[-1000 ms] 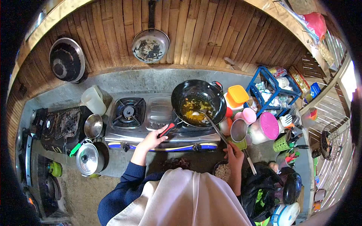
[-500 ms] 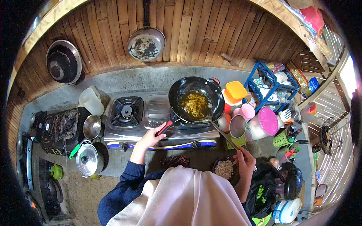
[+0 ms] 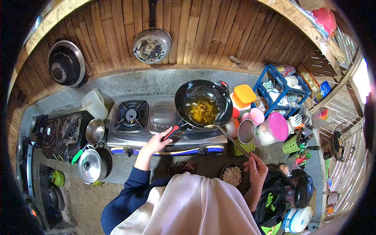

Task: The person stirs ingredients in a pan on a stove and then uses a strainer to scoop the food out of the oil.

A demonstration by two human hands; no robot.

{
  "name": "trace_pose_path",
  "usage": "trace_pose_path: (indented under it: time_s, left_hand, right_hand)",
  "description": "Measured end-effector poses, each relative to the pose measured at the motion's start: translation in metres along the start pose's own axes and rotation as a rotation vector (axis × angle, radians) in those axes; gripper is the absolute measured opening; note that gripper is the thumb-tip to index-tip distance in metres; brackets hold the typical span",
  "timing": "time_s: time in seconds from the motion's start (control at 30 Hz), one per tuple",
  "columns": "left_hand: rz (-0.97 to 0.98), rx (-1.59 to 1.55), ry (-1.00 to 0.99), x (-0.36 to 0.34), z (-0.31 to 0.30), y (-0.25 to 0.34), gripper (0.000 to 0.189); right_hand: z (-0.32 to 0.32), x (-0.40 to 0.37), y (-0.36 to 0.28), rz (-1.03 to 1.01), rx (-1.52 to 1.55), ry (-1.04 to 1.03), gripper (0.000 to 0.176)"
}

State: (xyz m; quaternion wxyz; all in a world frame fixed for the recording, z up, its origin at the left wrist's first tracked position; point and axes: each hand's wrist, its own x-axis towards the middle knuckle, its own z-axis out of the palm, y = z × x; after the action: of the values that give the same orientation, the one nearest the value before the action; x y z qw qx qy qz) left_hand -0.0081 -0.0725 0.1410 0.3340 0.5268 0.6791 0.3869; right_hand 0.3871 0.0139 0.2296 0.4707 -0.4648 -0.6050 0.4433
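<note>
Beyond the left hand [image 3: 157, 141], which grips its red-and-black handle [image 3: 170, 133], a black wok [image 3: 192, 91] of oily yellow food [image 3: 203, 111] sits on the stove [image 3: 165, 111]; the right hand [image 3: 257, 171] pinches a long utensil [image 3: 237, 145] reaching the wok.

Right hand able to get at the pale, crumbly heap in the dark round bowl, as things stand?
Probably yes: the right hand is close beside the pale, crumbly heap, and nothing visible blocks the way. But it holds a long metal utensil, so likely must let go first.
</note>
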Motion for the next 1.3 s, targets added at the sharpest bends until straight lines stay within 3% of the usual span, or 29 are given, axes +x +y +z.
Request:
trace_pose_path:
  time_s: [0.6, 0.97, 1.03, 1.07, 1.13, 1.3]
  left_hand:
    - [-0.001, -0.013, -0.004, -0.001, 0.0, 0.002, 0.06]
    - [-0.05, -0.037, -0.031, -0.003, -0.003, 0.009, 0.058]
    - [-0.026, -0.04, -0.027, -0.001, -0.002, 0.004, 0.058]
    - [-0.003, -0.044, -0.025, -0.001, -0.001, 0.002, 0.058]
    - [-0.001, -0.034, -0.023, -0.001, -0.001, 0.002, 0.058]
    - [0.01, -0.019, -0.008, -0.004, -0.003, 0.007, 0.058]
  right_hand:
    - [0.052, 0.009, 0.015, 0.148, 0.075, -0.178, 0.032]
    - [0.107, 0.047, 0.039, -0.06, -0.115, -0.337, 0.039]
    - [0.119, 0.058, 0.048, -0.267, -0.183, -0.31, 0.039]
    - [0.121, 0.062, 0.052, -0.269, -0.183, -0.311, 0.039]
    - [0.128, 0.065, 0.043, -0.086, -0.035, -0.332, 0.04]
    - [0.122, 0.072, 0.048, -0.066, -0.069, -0.352, 0.041]
